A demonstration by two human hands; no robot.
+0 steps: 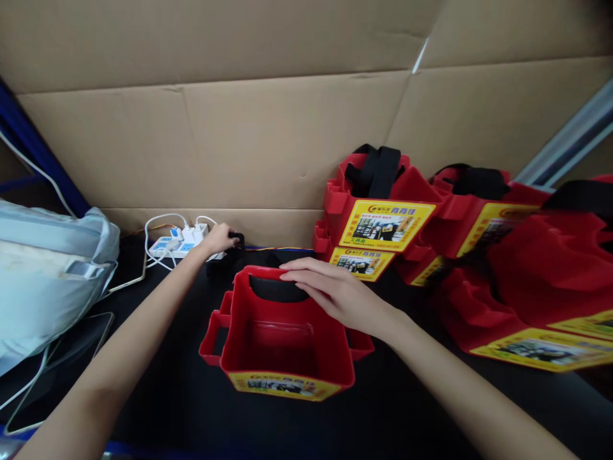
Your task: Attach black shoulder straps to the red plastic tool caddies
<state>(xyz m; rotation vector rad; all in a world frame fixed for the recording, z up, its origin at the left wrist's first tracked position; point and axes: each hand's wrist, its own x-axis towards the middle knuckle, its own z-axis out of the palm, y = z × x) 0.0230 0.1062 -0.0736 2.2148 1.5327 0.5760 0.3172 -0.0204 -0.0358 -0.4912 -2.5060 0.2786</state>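
Note:
In the middle of the black table surface [191, 396] stands a red plastic tool box [282, 338], its open top facing me and a yellow picture label on its near side. A black band crosses the slot in its back wall. My right hand [330, 287] grips the back rim, fingers laid across it; the thumb is hidden. Behind the box and to the left, my left hand [221, 238] is closed on a black strap [237, 241]. Part of this strap hangs down beside the box, dark against the table.
Several red tool boxes [387, 220] with yellow labels and black straps are stacked at the right. A white power strip [184, 241] with plugs and cables lies at the back left. A pale blue bag [52, 275] sits far left. A cardboard wall [249, 147] closes off the back.

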